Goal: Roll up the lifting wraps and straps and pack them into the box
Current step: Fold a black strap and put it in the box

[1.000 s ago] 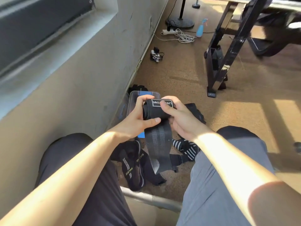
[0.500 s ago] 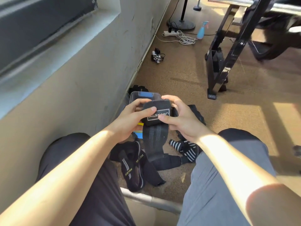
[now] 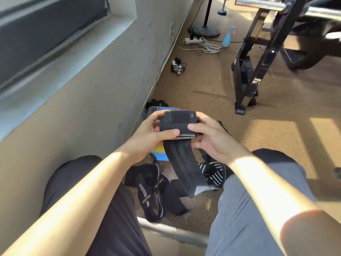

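— Which step are you on?

— Rolling; my left grip (image 3: 147, 133) and right grip (image 3: 212, 143) both clasp the black wrap (image 3: 177, 122), thumbs on top, fingers curled behind the roll; its loose tail (image 3: 186, 169) hangs below them, between my knees.

— What does the next move call for?

— More turns, I judge, kept tight until the tail is taken up; then the roll needs fastening so it cannot spring open; the box (image 3: 156, 109) sits just beyond my grips, partly hidden behind them, so the drop should be short.

— And the other pieces?

— Black straps (image 3: 149, 189) lie loose below my left grip; a striped wrap (image 3: 214, 172) lies below the right one; neither is rolled, so plenty remains, I'd say.

— The room?

— A speckled tan floor (image 3: 203, 93), sunlit; a beige wall (image 3: 92, 108) to the left of my grips; a black rack (image 3: 258, 61) ahead and to the right; a power strip (image 3: 192, 40) and a blue spray bottle (image 3: 227, 36) well beyond.
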`<state>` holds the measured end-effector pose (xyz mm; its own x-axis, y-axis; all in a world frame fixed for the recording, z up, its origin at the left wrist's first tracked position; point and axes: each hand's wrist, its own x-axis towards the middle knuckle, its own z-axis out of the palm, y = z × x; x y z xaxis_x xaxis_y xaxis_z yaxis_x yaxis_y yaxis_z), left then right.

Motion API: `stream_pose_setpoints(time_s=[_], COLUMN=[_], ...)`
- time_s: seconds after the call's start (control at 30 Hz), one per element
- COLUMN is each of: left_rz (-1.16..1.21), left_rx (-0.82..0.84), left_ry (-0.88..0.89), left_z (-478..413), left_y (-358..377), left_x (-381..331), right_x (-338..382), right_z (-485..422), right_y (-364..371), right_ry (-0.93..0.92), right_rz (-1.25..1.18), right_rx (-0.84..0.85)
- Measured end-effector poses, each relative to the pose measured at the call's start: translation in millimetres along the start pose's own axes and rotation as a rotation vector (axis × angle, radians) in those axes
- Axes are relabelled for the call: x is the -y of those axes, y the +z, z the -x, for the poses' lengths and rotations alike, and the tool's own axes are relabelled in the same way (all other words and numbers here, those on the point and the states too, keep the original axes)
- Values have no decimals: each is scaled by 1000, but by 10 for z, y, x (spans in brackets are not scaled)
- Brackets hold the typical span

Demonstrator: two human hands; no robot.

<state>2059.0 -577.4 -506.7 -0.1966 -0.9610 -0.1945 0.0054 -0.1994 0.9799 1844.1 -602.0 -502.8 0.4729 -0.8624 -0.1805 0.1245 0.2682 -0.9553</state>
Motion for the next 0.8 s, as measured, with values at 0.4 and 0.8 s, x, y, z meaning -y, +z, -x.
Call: stream_pose_setpoints(time_s=[0.4, 0.8], left_rz=[17, -42], left_rx=[22, -62], left_ry=[-148, 79], left_z=[18, 25], left_y=[26, 4], left_x=[9, 51], right_x=[-86, -74], right_z=[49, 0], right_y=[-45, 33], right_ry=[-126, 81], right_rz=[320, 110], right_rx=[5, -14])
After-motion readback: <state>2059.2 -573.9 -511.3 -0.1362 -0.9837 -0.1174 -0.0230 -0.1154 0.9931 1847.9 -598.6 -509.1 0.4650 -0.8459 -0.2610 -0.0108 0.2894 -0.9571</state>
